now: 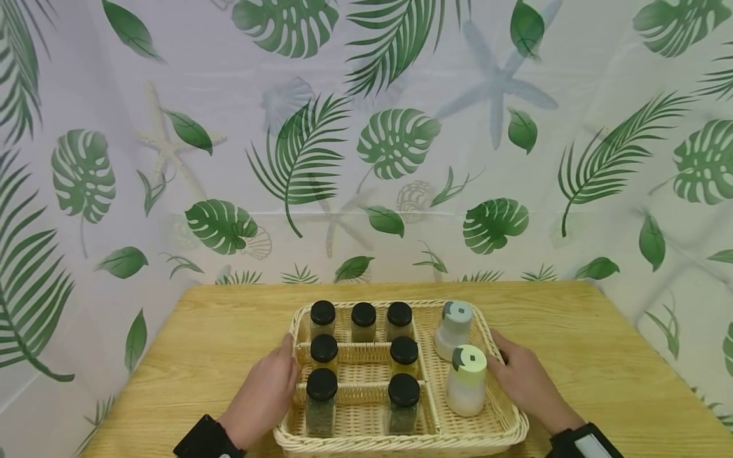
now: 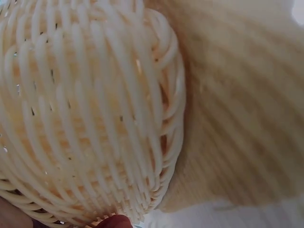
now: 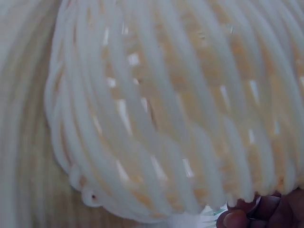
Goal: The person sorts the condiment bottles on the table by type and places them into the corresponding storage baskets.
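A cream woven basket [image 1: 349,439] with dividers sits at the front of the view. My left hand [image 1: 266,388] grips its left side, and my right hand [image 1: 523,375] grips its right side, thumb at the rim. Close up, the wrist views show the basket's woven wall [image 2: 85,109], with fingertips [image 3: 235,219] at its edge. Black-capped glass jars [image 1: 322,407] stand upright in the three left compartments: three at the back, two in the middle, two in front. In the long right compartment are a grey-topped shaker [image 1: 454,334] and a yellow-topped shaker [image 1: 466,388].
The wooden table [image 1: 223,324] extends behind the basket and to both sides. A white backdrop cloth [image 1: 435,248] printed with green leaves hangs at the table's back edge and along the sides. Both wrists wear black straps [image 1: 209,439].
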Available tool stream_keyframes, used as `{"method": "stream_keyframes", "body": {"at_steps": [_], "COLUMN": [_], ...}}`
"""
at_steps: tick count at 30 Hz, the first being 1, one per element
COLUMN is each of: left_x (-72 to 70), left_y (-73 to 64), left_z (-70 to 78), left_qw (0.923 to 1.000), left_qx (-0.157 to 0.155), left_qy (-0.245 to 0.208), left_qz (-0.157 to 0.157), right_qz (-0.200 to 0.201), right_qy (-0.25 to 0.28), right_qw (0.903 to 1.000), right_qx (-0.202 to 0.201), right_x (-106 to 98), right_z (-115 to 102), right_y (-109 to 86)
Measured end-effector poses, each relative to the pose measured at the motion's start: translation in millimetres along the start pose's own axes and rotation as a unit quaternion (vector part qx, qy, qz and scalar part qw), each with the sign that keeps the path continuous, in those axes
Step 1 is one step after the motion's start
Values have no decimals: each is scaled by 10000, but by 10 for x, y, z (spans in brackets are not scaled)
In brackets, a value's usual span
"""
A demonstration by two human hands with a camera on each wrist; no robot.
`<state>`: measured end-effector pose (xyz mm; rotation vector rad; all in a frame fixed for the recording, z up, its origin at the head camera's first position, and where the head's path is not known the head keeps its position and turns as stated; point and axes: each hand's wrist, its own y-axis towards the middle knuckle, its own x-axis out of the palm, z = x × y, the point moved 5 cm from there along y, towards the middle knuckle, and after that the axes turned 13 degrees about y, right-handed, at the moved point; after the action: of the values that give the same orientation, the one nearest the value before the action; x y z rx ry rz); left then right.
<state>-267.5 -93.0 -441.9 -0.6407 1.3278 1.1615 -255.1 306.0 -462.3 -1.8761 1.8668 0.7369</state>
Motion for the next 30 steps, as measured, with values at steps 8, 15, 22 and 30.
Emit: {"method": "stream_keyframes", "body": {"at_steps": [8, 15, 22, 30], "left_x": [36, 54, 91, 129], "left_y": [215, 398, 532, 736], "left_z": [-29, -104, -184, -242], "left_qw": [9991, 9981, 9975, 9978], "left_qx": [232, 221, 242, 164], "left_qy": [258, 232, 272, 288], "left_qz": [238, 526, 611, 581], "right_qz": [81, 140, 123, 140], "right_qy": [-248, -303, -287, -354], "right_qw": [9997, 9994, 9995, 9991], "right_qx": [-18, -123, -92, -192], "right_x": [-12, -16, 1, -25], "right_z": [53, 79, 92, 100], "right_y": [233, 437, 621, 787]}}
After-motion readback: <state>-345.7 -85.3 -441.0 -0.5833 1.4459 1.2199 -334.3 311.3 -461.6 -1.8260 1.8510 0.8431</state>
